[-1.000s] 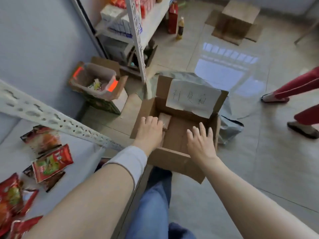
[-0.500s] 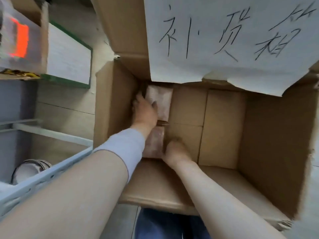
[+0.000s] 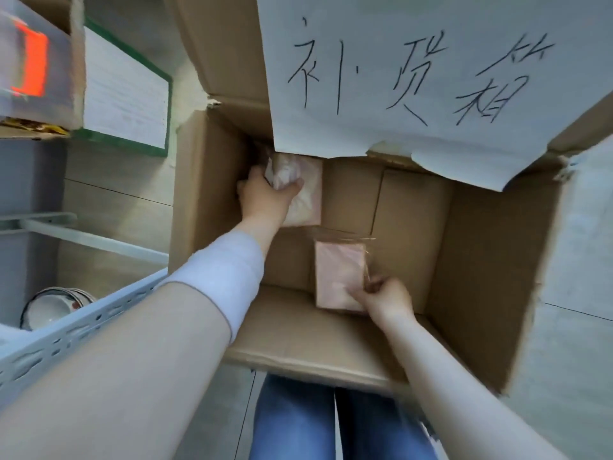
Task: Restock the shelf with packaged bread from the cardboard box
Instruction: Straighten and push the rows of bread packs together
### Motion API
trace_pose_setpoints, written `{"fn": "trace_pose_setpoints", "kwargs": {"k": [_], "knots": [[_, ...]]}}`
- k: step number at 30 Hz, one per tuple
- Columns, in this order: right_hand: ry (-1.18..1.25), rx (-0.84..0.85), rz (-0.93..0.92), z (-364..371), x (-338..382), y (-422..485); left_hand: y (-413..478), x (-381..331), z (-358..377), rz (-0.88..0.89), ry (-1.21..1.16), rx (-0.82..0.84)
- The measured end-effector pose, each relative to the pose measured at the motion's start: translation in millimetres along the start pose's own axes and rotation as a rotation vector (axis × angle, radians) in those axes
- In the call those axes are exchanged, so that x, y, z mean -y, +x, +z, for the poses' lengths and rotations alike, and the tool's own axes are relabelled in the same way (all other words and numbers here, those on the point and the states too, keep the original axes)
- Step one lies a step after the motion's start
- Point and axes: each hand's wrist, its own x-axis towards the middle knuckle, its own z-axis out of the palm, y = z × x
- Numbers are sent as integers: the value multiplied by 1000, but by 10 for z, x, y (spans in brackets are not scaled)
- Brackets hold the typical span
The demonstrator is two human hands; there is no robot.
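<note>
Wide box (image 3: pixel 414 227) floor right of bread packs (image 3: pixel 338 277)

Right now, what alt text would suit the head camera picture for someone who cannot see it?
The left hand grips the far bread packet and the right hand pinches the near bread packet inside an open cardboard box; a handwritten paper sign covers its far flap.

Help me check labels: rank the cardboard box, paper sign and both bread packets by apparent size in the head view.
1. cardboard box
2. paper sign
3. Tied: far bread packet in the left hand and near bread packet in the right hand look alike.
</note>
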Motion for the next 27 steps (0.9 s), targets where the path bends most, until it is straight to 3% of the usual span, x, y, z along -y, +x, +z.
{"fn": "trace_pose_setpoints", "kwargs": {"k": [7, 13, 20, 27], "knots": [[285, -12, -55, -747, -189, -698, -996, -40, -514, -1, -265, 14], [262, 39, -376, -921, -250, -1841, -2534, 352, -1286, 29, -637, -51], [155, 353, -752, -522, -293, -4005, -4938, 1076, -2784, 238, -912, -397], [-56, 635, -1169, 581, -303, -6183, -6949, 2295, -4041, 333, -978, -893]]}}
